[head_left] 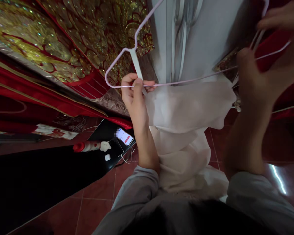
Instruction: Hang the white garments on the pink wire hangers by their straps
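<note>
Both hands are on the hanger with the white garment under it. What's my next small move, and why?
Probably loosen the left hand slowly to test the white strap. It runs from the shoulder notch of the wire hanger down to that pinch on the lower bar; the white garment hangs below, and the right hand grips the far end.

One wire hanger [136, 40] and one white cloth [186, 111] at twelve o'clock, between one left hand [133, 98] and one right hand [257, 75]. At eight o'clock on the tabletop [39, 176], one phone [124, 136], one red-capped bottle [87, 146].
</note>
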`<state>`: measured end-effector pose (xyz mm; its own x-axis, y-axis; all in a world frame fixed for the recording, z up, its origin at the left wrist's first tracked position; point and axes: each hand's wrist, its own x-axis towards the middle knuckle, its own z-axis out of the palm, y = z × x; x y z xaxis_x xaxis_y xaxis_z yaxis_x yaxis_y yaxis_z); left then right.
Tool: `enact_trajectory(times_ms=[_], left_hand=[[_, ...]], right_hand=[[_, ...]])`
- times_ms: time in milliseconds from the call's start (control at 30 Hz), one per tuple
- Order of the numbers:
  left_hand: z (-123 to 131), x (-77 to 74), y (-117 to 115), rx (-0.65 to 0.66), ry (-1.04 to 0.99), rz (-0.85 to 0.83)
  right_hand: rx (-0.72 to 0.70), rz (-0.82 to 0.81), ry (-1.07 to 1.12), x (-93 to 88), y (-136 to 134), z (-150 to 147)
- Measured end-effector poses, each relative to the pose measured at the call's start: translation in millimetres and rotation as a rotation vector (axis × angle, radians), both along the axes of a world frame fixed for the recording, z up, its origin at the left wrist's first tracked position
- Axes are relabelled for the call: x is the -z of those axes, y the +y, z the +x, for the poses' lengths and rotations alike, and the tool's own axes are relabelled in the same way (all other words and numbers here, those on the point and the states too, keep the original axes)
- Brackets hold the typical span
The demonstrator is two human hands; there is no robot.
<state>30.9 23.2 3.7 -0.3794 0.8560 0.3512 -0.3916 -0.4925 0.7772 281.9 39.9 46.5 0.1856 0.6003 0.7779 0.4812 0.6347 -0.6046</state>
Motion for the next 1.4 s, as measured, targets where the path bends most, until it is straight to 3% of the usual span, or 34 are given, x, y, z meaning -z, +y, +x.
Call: enact_trajectory(times_ms=[67, 200, 300, 400, 500, 567, 667, 733, 800, 900, 1033, 1100, 1233, 1333, 1400], left_hand=[[1.6, 1.2, -0.4, -0.009, 0.026, -0.001], [1.8, 6.4, -4.9, -0.057, 0.076, 0.006], [-2.6, 6.6, -19.2, -0.096, 0.165, 0.01], [-11.2, -3.3, -40.3, -0.101, 0.389, -0.086], [-19.7, -25.3, -53.5, -0.041, 0.496, -0.177], [-23.7, -45.5, -52.3, 0.001, 0.4, -0.184], [-30.2, -74.6, -37.8, 0.11, 0.099, -0.192], [-38.1, -82.5, -25.5, 0.125, -0.14, -0.124], [-49.2, -74.7, -15.5, 0.038, -0.17, -0.08], [-64.1, -40.1, -8.7, -0.206, -0.008, -0.038], [-56.0, 0.7, -12.3, -0.129, 0.081, -0.164], [-39.1, 5.6, -15.1, -0.019, 0.105, -0.157], [-7.6, -1.8, -16.8, 0.105, 0.095, -0.075], [-1.1, -3.1, -15.4, 0.122, 0.08, -0.073], [-2.0, 0.2, -13.8, 0.127, 0.074, -0.081]], right_hand=[[-0.065, 0.214, -0.2, 17.9, -11.7, -22.5], [-0.117, -0.058, -0.363, 51.3, -28.3, -54.6], [-0.054, -0.099, -0.316, 60.9, -33.4, -64.5], [-0.048, -0.105, -0.274, 62.3, -34.7, -68.7], [-0.06, -0.086, -0.247, 64.6, -34.2, -71.4], [-0.057, -0.085, -0.248, 66.8, -33.6, -72.1], [-0.051, -0.094, -0.264, 67.8, -33.7, -71.0], [-0.05, -0.108, -0.279, 67.0, -34.6, -69.4], [-0.051, -0.116, -0.281, 66.3, -35.5, -67.5], [-0.07, -0.122, -0.271, 67.1, -35.4, -64.9], [-0.092, -0.132, -0.235, 69.0, -34.3, -65.2], [-0.093, -0.136, -0.237, 67.7, -35.6, -67.7], [-0.068, -0.016, -0.226, 59.1, -37.1, -65.4], [0.099, 0.125, 0.053, 52.0, -26.1, -43.2], [0.16, 0.122, 0.222, 48.1, -13.7, -21.0]])
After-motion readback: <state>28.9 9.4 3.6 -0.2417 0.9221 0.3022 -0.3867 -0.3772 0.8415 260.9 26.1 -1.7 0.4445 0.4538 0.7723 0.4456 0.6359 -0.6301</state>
